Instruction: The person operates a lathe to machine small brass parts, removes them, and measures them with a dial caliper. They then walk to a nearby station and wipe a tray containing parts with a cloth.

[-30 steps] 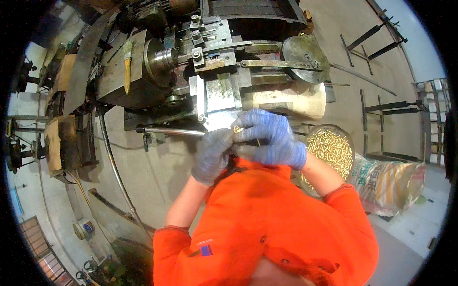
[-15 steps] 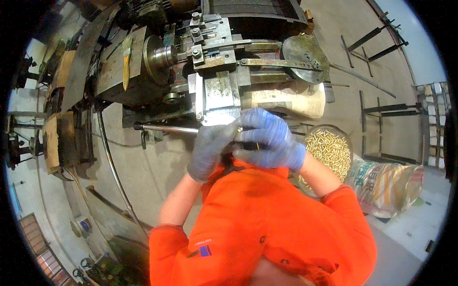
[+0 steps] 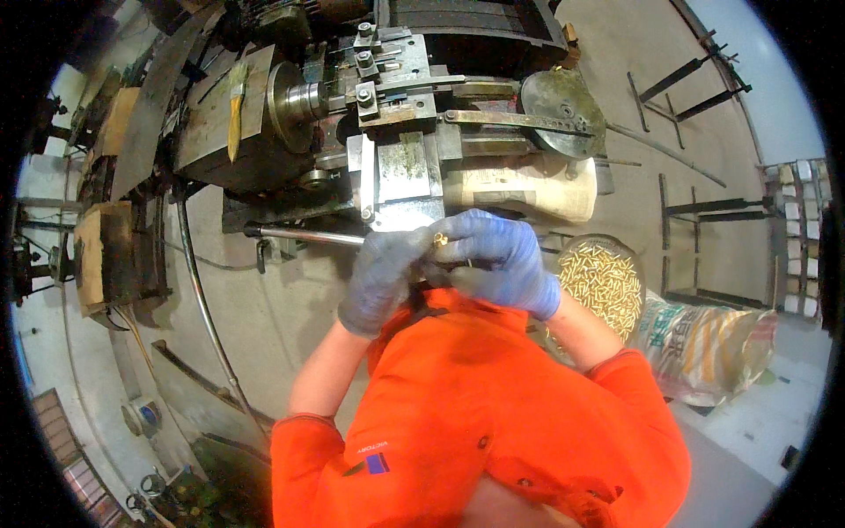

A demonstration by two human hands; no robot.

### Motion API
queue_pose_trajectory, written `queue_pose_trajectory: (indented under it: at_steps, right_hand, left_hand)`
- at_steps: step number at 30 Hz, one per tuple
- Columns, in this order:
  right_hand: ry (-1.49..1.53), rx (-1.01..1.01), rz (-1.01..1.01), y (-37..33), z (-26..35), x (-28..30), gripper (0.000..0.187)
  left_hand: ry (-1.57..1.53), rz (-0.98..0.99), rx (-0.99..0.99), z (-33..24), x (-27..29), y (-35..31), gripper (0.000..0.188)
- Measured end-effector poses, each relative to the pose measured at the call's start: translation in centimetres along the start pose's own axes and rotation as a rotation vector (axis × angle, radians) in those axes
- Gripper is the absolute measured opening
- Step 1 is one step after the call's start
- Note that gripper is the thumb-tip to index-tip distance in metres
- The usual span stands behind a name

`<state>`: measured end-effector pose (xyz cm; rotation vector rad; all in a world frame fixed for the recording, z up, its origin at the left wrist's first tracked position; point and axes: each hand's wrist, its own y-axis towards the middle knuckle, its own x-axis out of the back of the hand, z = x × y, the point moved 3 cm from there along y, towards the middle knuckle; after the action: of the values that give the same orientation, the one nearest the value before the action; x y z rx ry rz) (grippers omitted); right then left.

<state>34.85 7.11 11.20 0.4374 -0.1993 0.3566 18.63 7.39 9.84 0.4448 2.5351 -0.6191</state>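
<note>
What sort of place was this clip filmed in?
Most likely a metalworking shop: a lathe-like machine ahead, a container heaped with small brass-coloured parts to the right, and a brush lying on the machine.

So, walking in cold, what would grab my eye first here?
Probably the bright orange shirt, low in the middle; just above it, the gloved left hand and right hand meet at a small brass-coloured piece. Then the lathe-like machine beyond them, at top centre, and the round container heaped with brass-coloured pins to the right.

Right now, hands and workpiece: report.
Left hand, right hand together, gloved. Small golden piece between them, exact grip hidden. Machine just beyond; nothing visibly blocking.
</note>
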Motion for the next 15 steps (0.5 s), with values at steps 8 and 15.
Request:
queue_pose_trajectory:
  at_steps: [8,15]
  right_hand:
    - [0.379,-0.251,0.004,-0.8,-1.2,-0.2,0.026]
    - [0.298,-0.222,-0.019,-1.0,-1.0,-0.1,0.027]
  left_hand:
    - [0.045,0.038,0.026,-0.2,0.1,0.0,0.024]
    - [0.401,0.058,-0.305,-1.2,-0.6,-0.4,0.032]
